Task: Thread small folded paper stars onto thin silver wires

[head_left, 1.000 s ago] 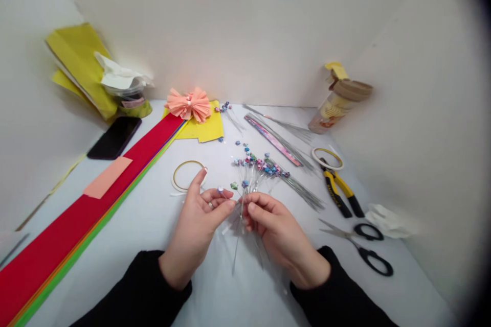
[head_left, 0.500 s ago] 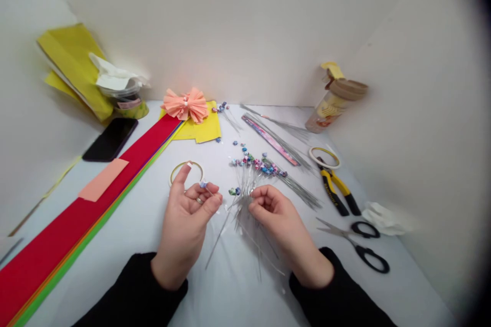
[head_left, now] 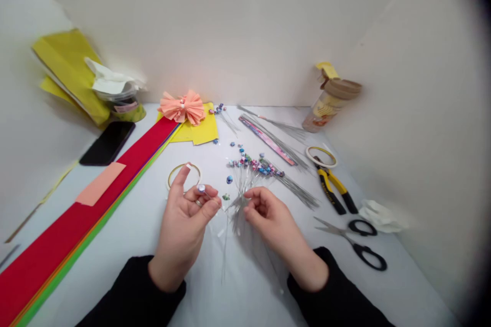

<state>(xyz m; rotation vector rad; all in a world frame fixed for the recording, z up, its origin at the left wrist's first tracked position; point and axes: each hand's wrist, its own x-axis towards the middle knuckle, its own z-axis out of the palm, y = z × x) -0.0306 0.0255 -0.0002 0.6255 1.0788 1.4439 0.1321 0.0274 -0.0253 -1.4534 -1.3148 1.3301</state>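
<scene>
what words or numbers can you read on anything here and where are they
yellow-handled pliers: black lettering on the grip, too blurred to read
plastic bottle: printed label, too blurred to read
small jar: pale label, too small to read
No text here is legible.

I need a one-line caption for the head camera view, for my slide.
Left hand pinches a bead-tipped wire; right hand is beside a bundle of wires.

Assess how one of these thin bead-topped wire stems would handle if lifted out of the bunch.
The wire stem looks very thin and long, so it is probably light and springy. The small bead at the left hand suggests a slightly top-heavy tip. Crossed in the bunch, stems may snag one another.
</scene>
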